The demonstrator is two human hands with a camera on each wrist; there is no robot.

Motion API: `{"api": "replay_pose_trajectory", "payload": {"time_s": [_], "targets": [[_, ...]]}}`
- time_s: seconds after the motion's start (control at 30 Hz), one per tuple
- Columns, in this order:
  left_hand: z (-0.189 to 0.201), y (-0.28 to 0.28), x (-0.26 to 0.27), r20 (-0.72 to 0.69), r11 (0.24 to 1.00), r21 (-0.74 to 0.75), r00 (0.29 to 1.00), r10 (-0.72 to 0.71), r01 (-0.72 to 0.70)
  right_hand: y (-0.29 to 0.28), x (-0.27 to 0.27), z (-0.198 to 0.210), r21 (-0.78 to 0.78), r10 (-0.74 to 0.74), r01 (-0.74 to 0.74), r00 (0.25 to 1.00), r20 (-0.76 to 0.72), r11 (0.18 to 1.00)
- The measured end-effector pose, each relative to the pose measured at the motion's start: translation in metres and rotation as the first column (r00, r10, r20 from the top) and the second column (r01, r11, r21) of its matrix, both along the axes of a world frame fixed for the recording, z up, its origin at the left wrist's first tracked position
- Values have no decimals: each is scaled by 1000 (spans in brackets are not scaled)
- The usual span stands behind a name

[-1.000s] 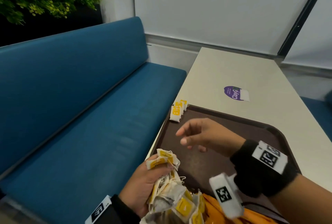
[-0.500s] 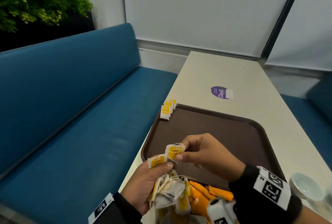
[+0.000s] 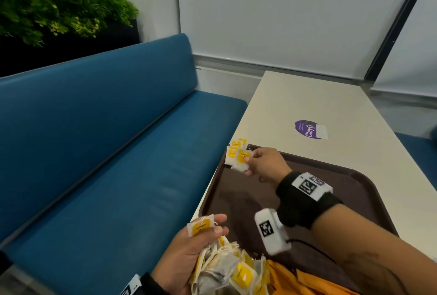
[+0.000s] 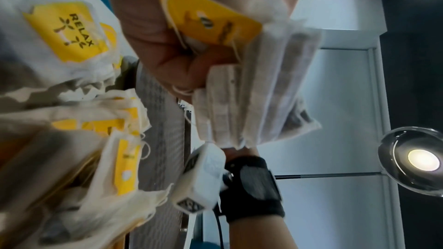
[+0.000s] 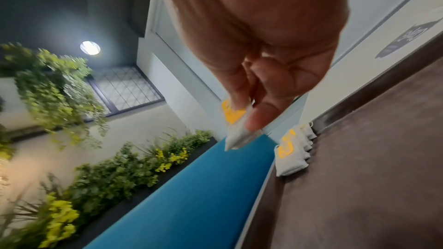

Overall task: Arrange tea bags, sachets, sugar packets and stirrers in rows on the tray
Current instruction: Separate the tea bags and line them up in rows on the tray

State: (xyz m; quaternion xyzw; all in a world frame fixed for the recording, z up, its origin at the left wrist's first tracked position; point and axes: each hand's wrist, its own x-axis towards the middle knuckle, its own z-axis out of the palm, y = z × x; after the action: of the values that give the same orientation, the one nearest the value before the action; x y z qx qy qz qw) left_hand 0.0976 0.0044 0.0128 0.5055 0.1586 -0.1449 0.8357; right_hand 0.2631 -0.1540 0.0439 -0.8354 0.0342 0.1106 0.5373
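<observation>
A brown tray (image 3: 335, 176) lies on the white table. At its far left corner a short row of tea bags (image 3: 233, 150) with yellow tags leans on the rim; the right wrist view shows the same row of tea bags (image 5: 291, 153). My right hand (image 3: 261, 164) pinches one tea bag (image 3: 241, 161) just above that row, seen close as the pinched tea bag (image 5: 236, 130). Near the tray's near left corner my left hand (image 3: 189, 254) grips a bunch of tea bags (image 3: 224, 268), with one yellow-tagged bag (image 4: 210, 20) under the thumb.
Orange sachets (image 3: 305, 280) lie at the tray's near edge under my right forearm. A purple sticker (image 3: 309, 129) is on the table (image 3: 307, 100) beyond the tray. A blue bench (image 3: 106, 141) runs along the left, with plants (image 3: 54, 11) behind it.
My right hand took one tea bag from the bunch in my left hand and carried it to the far left corner of the tray. The left hand stays put with the bunch.
</observation>
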Motion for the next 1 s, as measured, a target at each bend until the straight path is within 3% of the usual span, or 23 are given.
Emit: {"api": "replay_pose_trajectory", "payload": {"time_s": [0.27, 0.33, 0.37, 0.4, 0.47, 0.5, 0.6, 0.7, 0.87, 0.93, 1.0], "targets": [[-8, 10, 18, 46, 999, 20, 998, -31, 30, 29, 71, -38, -279, 37, -60, 995, -88, 958], [-11, 13, 20, 49, 999, 30, 998, -33, 32, 35, 77, -45, -309, 18, -63, 989, -146, 949], [-13, 14, 21, 50, 999, 34, 998, -35, 33, 37, 78, -44, -309, -63, 4, 981, -182, 951], [-16, 15, 21, 46, 999, 33, 998, -32, 31, 40, 78, -42, -341, -106, 41, 979, -175, 939], [-20, 16, 23, 43, 999, 36, 999, -29, 27, 44, 75, -43, -505, -32, -18, 995, -90, 863], [-22, 16, 23, 41, 999, 31, 999, -30, 29, 45, 79, -46, -510, -31, -22, 995, -95, 860], [-22, 14, 24, 37, 999, 19, 998, -41, 41, 46, 91, -51, -482, -144, 90, 987, -77, 871], [-21, 12, 22, 35, 998, 29, 998, -57, 56, 42, 93, -58, -482, -65, 36, 997, -44, 875], [-15, 9, 18, 31, 999, 10, 998, -45, 45, 25, 67, -38, -190, -72, 61, 996, -53, 980], [-9, 5, 15, 29, 999, -20, 998, -49, 49, 18, 44, -22, -85, -21, 16, 998, -55, 996], [-5, 0, 12, 42, 998, -32, 997, -59, 60, 11, 12, 0, -45, 114, -117, 992, -59, 992]]}}
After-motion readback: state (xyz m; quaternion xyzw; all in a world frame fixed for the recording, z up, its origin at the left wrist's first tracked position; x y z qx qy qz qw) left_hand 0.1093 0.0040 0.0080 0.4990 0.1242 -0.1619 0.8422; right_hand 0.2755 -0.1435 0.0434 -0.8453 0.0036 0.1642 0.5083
